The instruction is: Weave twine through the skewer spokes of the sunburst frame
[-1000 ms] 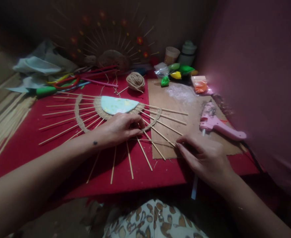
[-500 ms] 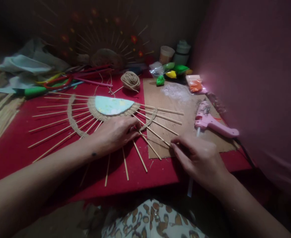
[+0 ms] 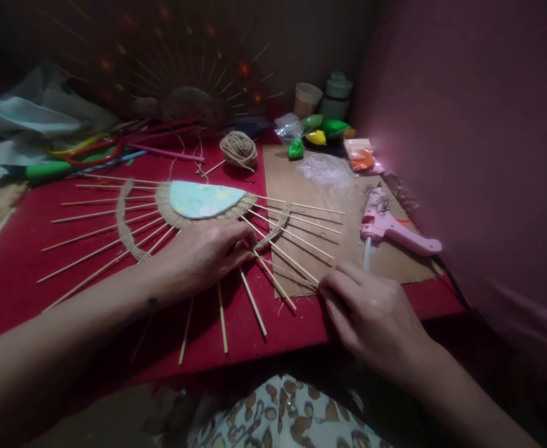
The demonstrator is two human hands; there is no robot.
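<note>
A fan-shaped frame of thin wooden sticks lies on the red table, spreading from a half-round centre of pale blue patterned fabric edged with woven twine. An outer twine band crosses the left sticks, and a shorter twine band crosses the right ones. My left hand is closed in a pinch at the lower end of this shorter band, over the sticks. From there a thin strand of twine runs to my right hand, whose fingers are pinched on it near a stick tip.
A pink glue gun rests on a cardboard sheet at right. Behind are a twine ball, small coloured packets, a cup and orange-handled scissors. The red table ends close to my lap.
The view has shifted slightly, so most things sit a little further left. My right hand has drawn slightly down and away from the left, the strand still between them. My left hand keeps its pinch.
</note>
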